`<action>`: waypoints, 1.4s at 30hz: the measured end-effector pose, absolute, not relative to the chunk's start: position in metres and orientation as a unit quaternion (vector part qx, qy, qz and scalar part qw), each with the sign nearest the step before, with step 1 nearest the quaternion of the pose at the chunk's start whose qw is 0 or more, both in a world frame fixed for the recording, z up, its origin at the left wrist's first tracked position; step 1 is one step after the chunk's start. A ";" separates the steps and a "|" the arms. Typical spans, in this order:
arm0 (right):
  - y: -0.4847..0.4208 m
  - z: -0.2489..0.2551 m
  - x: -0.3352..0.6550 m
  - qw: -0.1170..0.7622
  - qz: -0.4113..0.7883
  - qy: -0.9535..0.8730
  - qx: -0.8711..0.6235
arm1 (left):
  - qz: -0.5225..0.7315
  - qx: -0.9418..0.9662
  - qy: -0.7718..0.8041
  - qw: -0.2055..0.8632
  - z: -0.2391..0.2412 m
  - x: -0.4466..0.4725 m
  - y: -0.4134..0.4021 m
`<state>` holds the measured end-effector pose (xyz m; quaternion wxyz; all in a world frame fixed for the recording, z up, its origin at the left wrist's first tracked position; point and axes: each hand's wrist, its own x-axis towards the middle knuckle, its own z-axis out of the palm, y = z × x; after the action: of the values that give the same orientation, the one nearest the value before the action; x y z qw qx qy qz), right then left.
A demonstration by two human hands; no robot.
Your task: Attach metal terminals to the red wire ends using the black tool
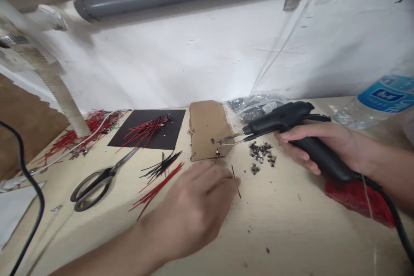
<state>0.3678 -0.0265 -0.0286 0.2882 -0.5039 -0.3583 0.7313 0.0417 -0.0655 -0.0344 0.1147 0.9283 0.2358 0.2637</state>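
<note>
My right hand (310, 142) is wrapped round the handle of a black soldering gun (274, 118). Its metal tip hovers over or rests on a piece of brown cardboard (207, 120); I cannot tell which. Near the cardboard's front edge is a small metal connector (217, 152) with a short red wire leading toward me. Just in front of it my left hand (197, 202), slightly blurred, has its fingers closed in a pinch on a short black wire (233, 171), whose two ends stick out past the fingertips. Loose small connectors (260, 151) lie between the hands.
Black wires (164, 164) and red wires (157, 189) lie left of my left hand. Scissors (97, 185) and a black mat (145, 125) with wired parts are farther left, beside a red wire heap (77, 133). A bag of parts (255, 105) and a bottle (381, 99) stand behind.
</note>
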 end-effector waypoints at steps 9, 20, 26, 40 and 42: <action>-0.026 -0.028 0.367 0.281 0.726 -0.367 -0.509 | 0.182 0.970 0.127 0.098 -0.035 0.043 -0.064; -0.026 -0.028 0.367 0.278 0.731 -0.355 -0.512 | 0.127 0.967 0.201 0.090 -0.029 0.044 -0.069; -0.026 -0.028 0.367 0.284 0.730 -0.355 -0.510 | 0.053 0.977 0.206 0.028 -0.028 0.047 -0.073; -0.024 -0.025 0.367 0.288 0.735 -0.350 -0.504 | 0.251 0.898 0.301 0.202 -0.028 0.036 -0.061; -0.024 -0.026 0.368 0.287 0.739 -0.346 -0.501 | 0.298 0.862 0.354 0.207 -0.029 0.034 -0.055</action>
<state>0.3684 -0.0244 -0.0261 0.2869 -0.5013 -0.3459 0.7394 0.0337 -0.0555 -0.0291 0.2070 0.8622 0.3536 0.2977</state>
